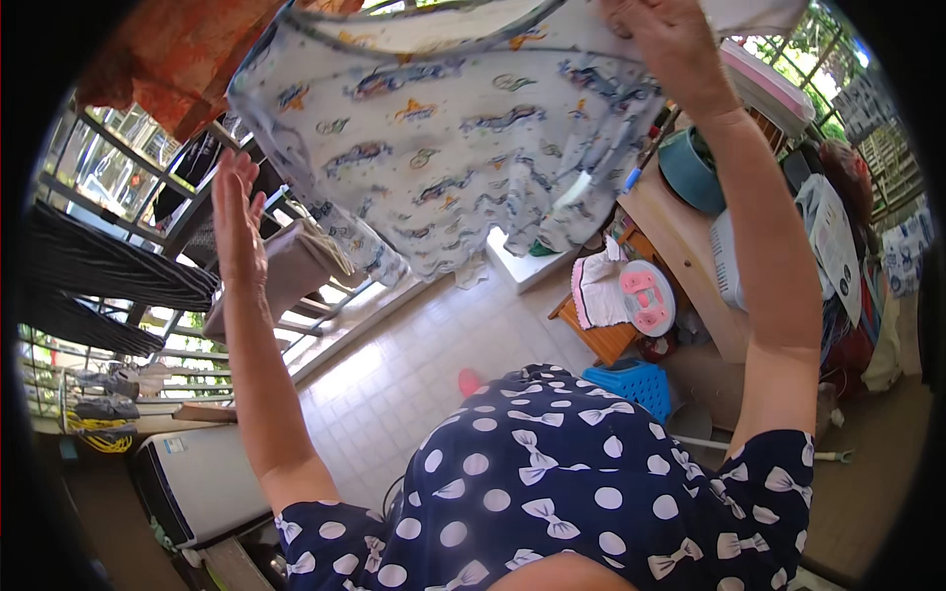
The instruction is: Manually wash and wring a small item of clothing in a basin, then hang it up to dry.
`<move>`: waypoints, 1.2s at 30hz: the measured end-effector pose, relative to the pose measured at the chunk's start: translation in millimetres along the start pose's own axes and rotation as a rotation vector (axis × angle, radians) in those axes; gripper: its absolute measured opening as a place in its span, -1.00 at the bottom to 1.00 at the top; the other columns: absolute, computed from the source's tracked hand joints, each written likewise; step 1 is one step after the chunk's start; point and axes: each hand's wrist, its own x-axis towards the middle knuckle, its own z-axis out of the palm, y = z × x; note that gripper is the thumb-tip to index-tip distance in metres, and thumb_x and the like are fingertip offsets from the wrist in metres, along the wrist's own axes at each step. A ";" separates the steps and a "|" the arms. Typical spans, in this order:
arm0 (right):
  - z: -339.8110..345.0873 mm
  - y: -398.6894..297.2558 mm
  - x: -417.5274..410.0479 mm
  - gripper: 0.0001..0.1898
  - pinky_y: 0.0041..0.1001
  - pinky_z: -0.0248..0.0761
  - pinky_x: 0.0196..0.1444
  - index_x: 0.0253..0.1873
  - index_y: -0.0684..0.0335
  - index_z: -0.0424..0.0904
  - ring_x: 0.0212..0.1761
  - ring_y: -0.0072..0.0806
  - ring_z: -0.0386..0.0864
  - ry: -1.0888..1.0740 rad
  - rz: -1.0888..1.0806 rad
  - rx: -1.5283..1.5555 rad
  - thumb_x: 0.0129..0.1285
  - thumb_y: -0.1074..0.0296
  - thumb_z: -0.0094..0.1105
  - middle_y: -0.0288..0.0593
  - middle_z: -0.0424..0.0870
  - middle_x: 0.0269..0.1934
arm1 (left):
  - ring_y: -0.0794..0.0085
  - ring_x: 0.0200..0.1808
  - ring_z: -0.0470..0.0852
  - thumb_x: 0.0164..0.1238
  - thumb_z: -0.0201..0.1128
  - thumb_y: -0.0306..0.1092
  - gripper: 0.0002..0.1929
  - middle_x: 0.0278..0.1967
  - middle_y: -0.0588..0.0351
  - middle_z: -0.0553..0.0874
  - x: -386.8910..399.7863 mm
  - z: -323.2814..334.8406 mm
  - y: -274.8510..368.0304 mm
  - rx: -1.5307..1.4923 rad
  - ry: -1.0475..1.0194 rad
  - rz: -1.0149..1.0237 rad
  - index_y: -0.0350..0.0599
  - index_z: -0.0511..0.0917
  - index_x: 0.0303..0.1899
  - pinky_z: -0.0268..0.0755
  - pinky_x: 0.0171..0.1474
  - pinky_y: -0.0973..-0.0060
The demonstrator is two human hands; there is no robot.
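A thin white shirt with a blue, green and orange print [436,140] hangs spread out in front of me, its wide neckline at the top of the view. My right hand [650,37] is raised at the shirt's upper right, its fingers closed on the fabric near the shoulder. At the shirt's left side my left hand [240,214] is lifted with the fingers apart, holding nothing. The top edge of the shirt is partly cut off by the frame.
Orange cloth [177,59] and striped dark trousers [111,258] hang by the window bars at left. A white appliance [207,473] stands lower left. At right are a wooden cabinet [680,258], a teal pot [691,170], a wooden stool [591,336] and a blue plastic stool [632,384].
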 end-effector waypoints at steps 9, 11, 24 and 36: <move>30.7 -72.6 41.4 -0.72 -0.65 0.06 -0.54 -0.32 0.29 0.59 -0.58 -0.80 0.14 -0.075 -0.146 -0.213 0.50 0.29 0.05 -0.55 0.28 -0.60 | 0.13 0.60 -0.23 0.30 -0.45 0.60 -0.07 0.58 0.06 -0.07 -119.1 -12.6 -201.2 -0.054 -0.003 -0.618 0.19 0.02 0.54 -0.49 0.46 -0.19; 16.2 -105.7 49.1 -0.71 -0.56 0.10 -0.57 -0.31 0.31 0.62 -0.61 -0.74 0.16 -0.066 -0.096 -0.421 0.49 0.27 0.08 -0.46 0.31 -0.64 | 0.15 0.60 -0.29 0.25 -0.44 0.64 -0.03 0.59 0.10 -0.11 -134.1 20.5 -251.3 -0.184 0.020 -0.731 0.19 0.00 0.55 -0.53 0.45 -0.22; 37.7 -137.0 35.7 -0.73 -0.28 0.58 -0.19 -0.28 0.39 0.68 -0.27 -0.10 0.71 -0.211 -0.155 -1.065 0.41 0.36 0.05 0.12 0.71 -0.36 | 0.17 0.28 0.48 0.47 -0.10 0.27 -0.38 0.29 0.02 0.48 -242.9 277.8 -185.1 -0.591 -0.666 -0.619 0.06 0.34 0.34 0.44 0.21 0.23; -58.1 -13.0 -121.4 -0.72 -0.14 0.45 -0.21 -0.23 0.28 0.58 -0.31 0.04 0.61 -0.124 0.200 -0.742 0.41 0.18 0.01 0.02 0.61 -0.40 | -0.08 0.02 0.64 0.48 -0.09 0.19 -0.42 0.02 -0.14 0.64 -213.9 296.7 -105.4 -1.342 -0.529 -1.101 -0.12 0.45 0.19 0.55 0.04 -0.13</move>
